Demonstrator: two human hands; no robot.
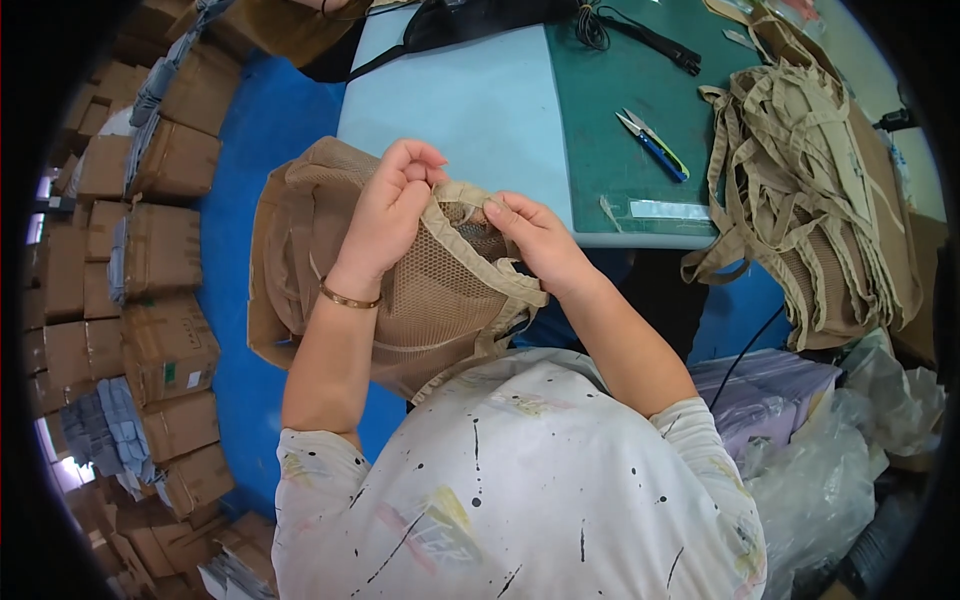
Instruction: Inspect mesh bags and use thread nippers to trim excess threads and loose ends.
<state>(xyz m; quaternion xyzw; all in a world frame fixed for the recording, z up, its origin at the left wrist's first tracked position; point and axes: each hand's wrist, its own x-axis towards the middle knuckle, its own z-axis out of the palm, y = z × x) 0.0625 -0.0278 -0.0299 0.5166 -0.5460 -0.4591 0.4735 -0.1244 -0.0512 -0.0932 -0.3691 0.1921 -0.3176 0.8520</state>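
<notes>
The right hand (pixel 536 240) pinches the cloth (pixel 430 300). The left hand (pixel 388 218) curls; can't tell its grip. Hold the cloth flat.

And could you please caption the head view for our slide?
Left hand and right hand at the edging of tan mesh.

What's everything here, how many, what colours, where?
Mesh piece: one, tan, between hands
Open carton: one, brown, left of hands
Table: one, blue and green, ahead
Snips: one, blue, on table
Strip: one, pale, table's near edge
Cord: one, black, on table
Fabric item: one, black, beside cord
Mesh pile: one, tan, right
Stacked cartons: many, brown, far left
Folded cloth: several, grey, on cartons
Plastic bags: several, clear, lower right
Wrapped stack: one, purple, right
Floor: one, blue, below
Bracelet: one, gold, left wrist
Shirt: one, white, bottom
Left hand: one, bare, at mesh piece
Right hand: one, bare, at mesh piece
</notes>
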